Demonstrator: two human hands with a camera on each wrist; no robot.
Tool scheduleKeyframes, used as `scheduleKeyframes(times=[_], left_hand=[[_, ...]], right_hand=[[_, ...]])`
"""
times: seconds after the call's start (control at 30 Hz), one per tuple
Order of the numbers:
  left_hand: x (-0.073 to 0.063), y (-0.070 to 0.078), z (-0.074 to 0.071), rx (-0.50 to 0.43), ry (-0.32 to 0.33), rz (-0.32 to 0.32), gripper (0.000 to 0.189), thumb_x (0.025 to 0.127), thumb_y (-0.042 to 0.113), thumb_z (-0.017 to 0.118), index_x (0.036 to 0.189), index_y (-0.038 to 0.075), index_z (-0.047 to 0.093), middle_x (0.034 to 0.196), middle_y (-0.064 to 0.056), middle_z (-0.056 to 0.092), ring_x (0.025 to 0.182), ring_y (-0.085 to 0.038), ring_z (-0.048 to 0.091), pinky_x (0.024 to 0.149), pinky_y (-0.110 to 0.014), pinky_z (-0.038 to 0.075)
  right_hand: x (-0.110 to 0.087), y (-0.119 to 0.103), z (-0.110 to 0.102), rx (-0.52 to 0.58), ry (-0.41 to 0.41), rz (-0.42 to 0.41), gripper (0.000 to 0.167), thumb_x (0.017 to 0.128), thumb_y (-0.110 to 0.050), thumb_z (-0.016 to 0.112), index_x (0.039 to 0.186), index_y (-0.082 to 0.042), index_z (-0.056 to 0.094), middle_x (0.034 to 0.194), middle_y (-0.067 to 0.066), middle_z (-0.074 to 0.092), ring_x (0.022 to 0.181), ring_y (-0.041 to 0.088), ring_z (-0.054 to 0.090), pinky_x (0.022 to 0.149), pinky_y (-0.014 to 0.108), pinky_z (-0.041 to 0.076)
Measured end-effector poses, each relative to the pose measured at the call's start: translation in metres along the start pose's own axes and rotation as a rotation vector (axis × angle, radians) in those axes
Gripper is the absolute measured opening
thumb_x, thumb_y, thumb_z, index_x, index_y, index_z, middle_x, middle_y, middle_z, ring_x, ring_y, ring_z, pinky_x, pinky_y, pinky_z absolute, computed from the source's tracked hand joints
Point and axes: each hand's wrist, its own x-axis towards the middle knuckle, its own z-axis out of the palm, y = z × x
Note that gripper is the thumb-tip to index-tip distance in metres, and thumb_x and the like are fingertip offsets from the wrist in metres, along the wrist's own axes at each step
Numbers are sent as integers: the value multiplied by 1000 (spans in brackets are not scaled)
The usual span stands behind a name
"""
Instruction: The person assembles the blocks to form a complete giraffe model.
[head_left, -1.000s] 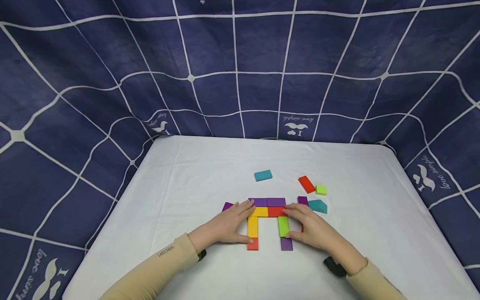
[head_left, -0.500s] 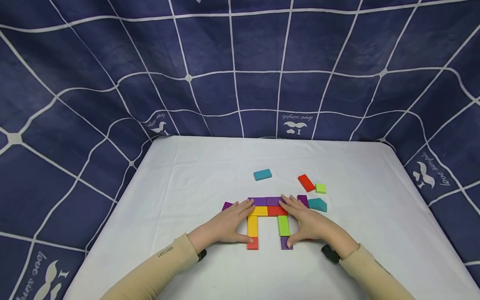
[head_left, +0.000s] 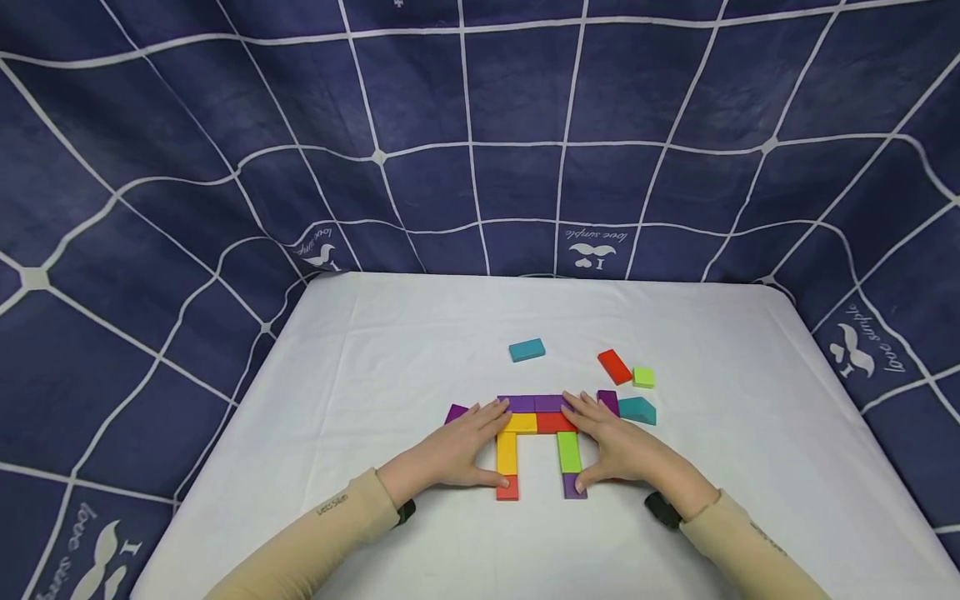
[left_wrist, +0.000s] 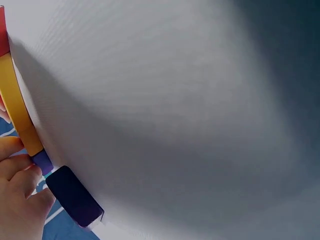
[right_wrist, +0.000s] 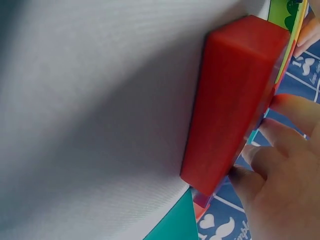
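Wooden blocks lie flat in an arch shape on the white table. Two purple blocks [head_left: 516,404] form its top edge, above a yellow block [head_left: 522,423] and a red block [head_left: 553,422]. Its left leg is a long yellow block [head_left: 506,454] with a small red block [head_left: 507,490] below; its right leg is a green block [head_left: 569,452] over a purple block [head_left: 573,487]. My left hand [head_left: 465,447] rests along the left side, fingertips on the upper corner, thumb at the small red block. My right hand [head_left: 621,447] mirrors it, fingers extended over the upper right corner, thumb touching the lower purple block.
Beyond the arch lie a loose teal block [head_left: 527,350], a red block [head_left: 615,367] and a small green block [head_left: 642,377]. A purple block [head_left: 608,402] and a pointed teal block [head_left: 637,410] lie right. Another red block [right_wrist: 230,105] shows beside my right hand.
My right hand has shifted slightly left and spread wider; its fingertips moved onto the upper right corner and its thumb down to the lower purple block. My left hand stays put.
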Motion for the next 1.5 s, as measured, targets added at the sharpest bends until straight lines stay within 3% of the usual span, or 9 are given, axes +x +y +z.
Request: scheduleKeyframes(times=[0.47, 0.73, 0.9, 1.1, 1.5], left_hand=[[2, 0, -1, -13, -14, -8, 100, 83, 67, 64, 156, 10, 26, 166, -4, 16, 154, -20, 15, 125, -42, 18], [3, 1, -2, -7, -5, -13, 100, 82, 67, 64, 156, 10, 28, 166, -4, 17, 153, -20, 17, 124, -42, 20], [3, 0, -2, 6, 1, -16, 101, 82, 69, 63, 156, 11, 28, 166, -3, 18, 153, -19, 18, 124, -41, 21], [2, 0, -1, 14, 6, -11, 101, 81, 68, 64, 156, 11, 29, 166, -4, 20, 153, -19, 19, 124, -41, 21], [3, 1, 0, 20, 5, -7, 100, 82, 67, 64, 156, 10, 28, 166, -4, 19, 153, -20, 19, 124, -41, 21]], right_hand=[[-2, 0, -1, -5, -5, -10, 113, 64, -57, 84, 154, -10, 34, 162, 10, 28, 151, 39, 15, 115, 59, 32], [-14, -7, -1, -22, 61, -131, 81, 67, -53, 85, 137, -21, 60, 155, 5, 43, 149, 42, 23, 109, 65, 36], [-23, -10, 5, -85, 49, -197, 74, 68, -50, 86, 134, -25, 64, 153, 8, 45, 145, 43, 30, 109, 62, 39], [-25, -10, 9, -107, 35, -193, 74, 69, -48, 85, 135, -24, 63, 155, 7, 43, 144, 39, 35, 105, 56, 46], [-27, -7, 13, -73, 39, -188, 74, 71, -48, 84, 137, -24, 60, 156, 5, 42, 145, 38, 33, 104, 55, 47]])
